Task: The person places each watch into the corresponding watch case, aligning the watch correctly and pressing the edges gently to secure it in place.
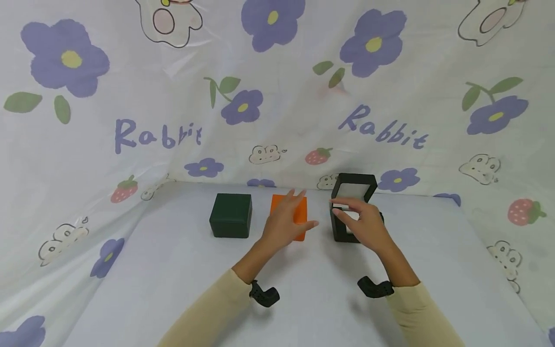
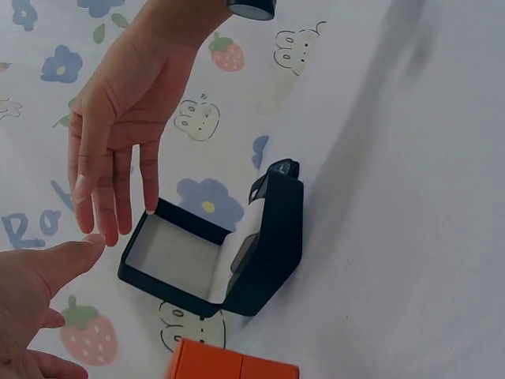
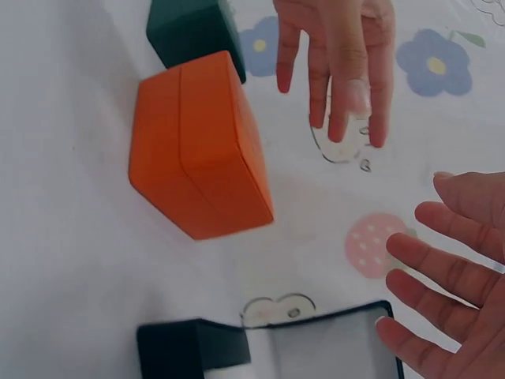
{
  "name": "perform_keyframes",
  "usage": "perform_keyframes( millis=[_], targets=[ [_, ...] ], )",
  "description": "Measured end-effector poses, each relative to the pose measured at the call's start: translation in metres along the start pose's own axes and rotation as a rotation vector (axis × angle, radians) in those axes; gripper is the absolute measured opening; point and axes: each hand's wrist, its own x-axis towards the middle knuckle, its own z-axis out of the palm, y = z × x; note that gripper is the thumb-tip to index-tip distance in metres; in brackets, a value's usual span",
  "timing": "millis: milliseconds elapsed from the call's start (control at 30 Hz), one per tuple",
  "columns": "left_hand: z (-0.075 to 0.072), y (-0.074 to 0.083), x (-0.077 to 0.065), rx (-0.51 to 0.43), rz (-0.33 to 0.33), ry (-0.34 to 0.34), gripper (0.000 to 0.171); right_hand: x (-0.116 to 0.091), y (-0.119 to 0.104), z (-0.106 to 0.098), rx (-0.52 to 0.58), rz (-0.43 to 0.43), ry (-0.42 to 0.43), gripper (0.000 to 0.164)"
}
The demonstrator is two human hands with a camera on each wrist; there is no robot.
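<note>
Orange box, head view: it stands closed on your white counter, between a closed dark green box to your left and a black box to your right, whose lid is raised to show a pale lining. Your left hand overlaps the orange box, fingers spread and grasping nothing. Your right hand, likewise released, bends loosely before the black box. Behind hangs a cloth printed with flowers, rabbits and strawberries.

Left wrist view: your right hand reaches down with empty fingers beside the raised lid; whether a fingertip touches it, you cannot tell. Just beside the black box lies a small dark object, too unclear to name.

Right wrist view: your left hand hangs apart from the orange box, its fingers extended. Your right hand, fingers parted, shows near the lid.
</note>
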Motion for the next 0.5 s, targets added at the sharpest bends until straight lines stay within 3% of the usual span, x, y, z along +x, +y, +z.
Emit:
perform_keyframes(
  millis=[300,500],
  targets=[
    [0.019,0.011,0.011,0.104,0.066,-0.031,0.082,-0.014,0.013,-0.022,0.002,-0.009,0.054,0.031],
    [0.031,0.020,0.021,0.172,0.089,-0.071,0.082,-0.024,0.025,-0.037,-0.023,0.050,0.070,0.033]
  ],
)
